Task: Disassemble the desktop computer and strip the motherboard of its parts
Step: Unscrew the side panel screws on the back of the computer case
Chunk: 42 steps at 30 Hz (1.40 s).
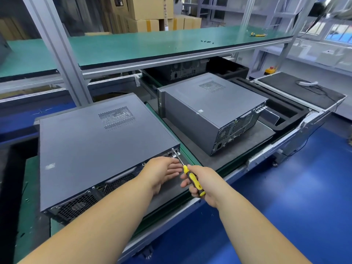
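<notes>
One rigid, heavy-looking steel desktop computer (99, 149): your right hand (203, 184) grips the screwdriver (192, 180), tip at the case's 3 o'clock rear corner, while your left hand (162, 172) lies slack-fingered, holding nothing, so brace the flat lid.

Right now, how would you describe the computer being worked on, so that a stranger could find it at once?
Start at the green conveyor belt below the long green shelf. Two grey desktop cases lie there; take the nearer, left case. Unlike the other case, it has a yellow-handled screwdriver at its back corner, gripped by the right hand.

Blue floor (285, 197), green shelf (152, 44), cardboard boxes (152, 14)
</notes>
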Each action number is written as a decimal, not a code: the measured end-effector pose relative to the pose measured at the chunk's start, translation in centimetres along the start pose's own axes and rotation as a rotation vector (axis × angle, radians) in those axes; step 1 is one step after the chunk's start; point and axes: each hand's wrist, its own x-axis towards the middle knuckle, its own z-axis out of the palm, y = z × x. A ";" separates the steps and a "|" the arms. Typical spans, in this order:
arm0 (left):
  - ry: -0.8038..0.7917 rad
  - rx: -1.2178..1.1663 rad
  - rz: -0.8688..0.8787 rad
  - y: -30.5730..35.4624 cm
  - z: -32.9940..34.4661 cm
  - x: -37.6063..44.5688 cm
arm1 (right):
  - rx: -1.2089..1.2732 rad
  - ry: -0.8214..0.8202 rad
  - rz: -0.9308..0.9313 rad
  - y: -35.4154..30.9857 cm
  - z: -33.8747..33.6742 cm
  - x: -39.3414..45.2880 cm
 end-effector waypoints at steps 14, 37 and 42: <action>-0.088 -0.637 -0.103 0.0 1.1 1.1 | 0.025 0.063 -0.054 0.3 -0.7 0.6; -0.005 -0.596 -0.107 0.2 1.5 2.1 | -0.243 0.051 -0.219 0.3 -1.0 0.3; -0.006 -0.602 -0.111 0.2 1.5 2.0 | -0.103 0.050 -0.105 -0.1 -0.5 0.5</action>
